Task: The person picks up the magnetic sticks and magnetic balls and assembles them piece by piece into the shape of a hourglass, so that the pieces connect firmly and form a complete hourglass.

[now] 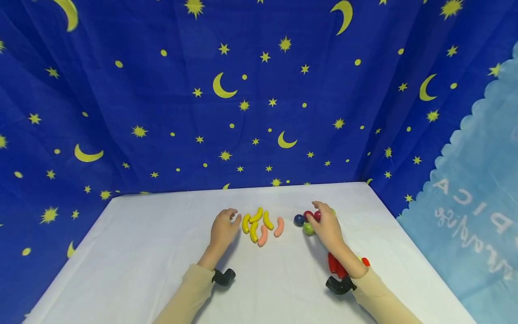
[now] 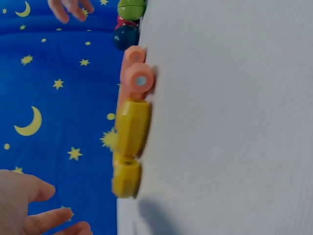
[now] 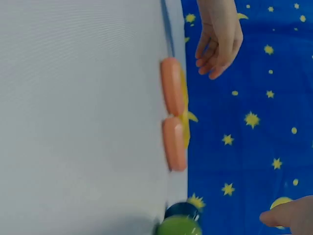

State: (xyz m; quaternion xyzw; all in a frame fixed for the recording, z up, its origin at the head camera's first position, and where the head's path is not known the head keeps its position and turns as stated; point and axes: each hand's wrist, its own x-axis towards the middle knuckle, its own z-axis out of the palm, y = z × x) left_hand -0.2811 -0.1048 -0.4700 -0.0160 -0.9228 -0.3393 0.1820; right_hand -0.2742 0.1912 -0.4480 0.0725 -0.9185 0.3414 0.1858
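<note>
Beige left sleeve [image 1: 182, 297] ran off the bottom edge. Left hand [image 1: 224, 228] hung with fingers loosely curved, nothing held, just beside four yellow toy bananas [image 1: 253, 231] on the white table [image 1: 263, 292]; bananas looked faceted and overlapped in the left wrist view. Right of them lay two curved pink sausage-like pieces [image 1: 279, 228], one end showing a pale disc. Next, glossy blue, red and green balls [image 1: 309, 229], partly covered by the right hand [image 1: 328, 228]: thumb and fingers wide apart, nothing gripped. Farther right, red pieces [image 1: 341, 272] sat half hidden under the forearm [image 1: 353, 263], shape unclear.
</note>
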